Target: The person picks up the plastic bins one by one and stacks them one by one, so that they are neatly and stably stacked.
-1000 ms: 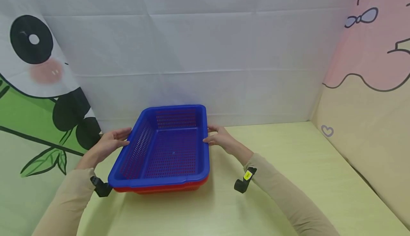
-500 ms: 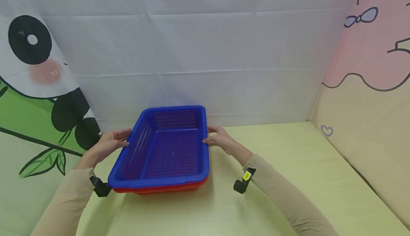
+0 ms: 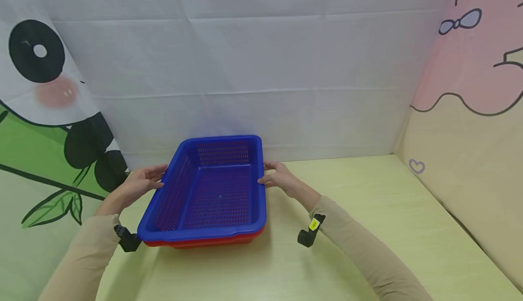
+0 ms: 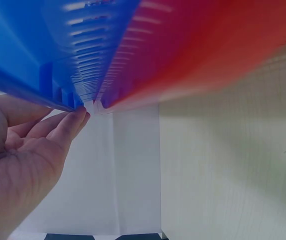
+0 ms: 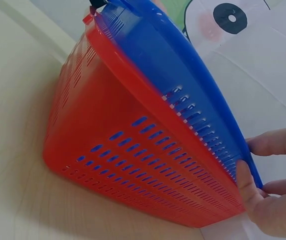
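blue basket: blue perforated plastic rectangular basket (image 3: 212,189), nested inside the red one, its rim on top; sits at the table's far left part, short end close to the back wall.
red basket: red perforated plastic basket (image 3: 204,241) under the blue basket, only its lower edge shows in head view; right wrist view shows its slotted side wall (image 5: 133,145) resting on the table.
left hand: left hand (image 3: 136,185) at the blue basket's left long rim, fingers (image 4: 70,125) nearly straight and loosely spread, tips touching under the rim edge; no curl round it visible.
right hand: right hand (image 3: 282,179) at the right long rim, fingers (image 5: 245,187) lightly bent, thumb tip pressed on the rim edge where blue and red meet, other fingers behind the rim; a pinch on the rim, not a full wrap.
table: pale yellow-green wood-grain table (image 3: 367,228), carries the baskets.
wrist cameras: black mount on each wrist, the right one with a yellow tag (image 3: 313,224).
sleeves: beige long sleeves on both forearms.
backdrop: white creased cloth wall (image 3: 261,74) behind; panda print (image 3: 41,87) on the left, pink cartoon print (image 3: 482,56) on the right.
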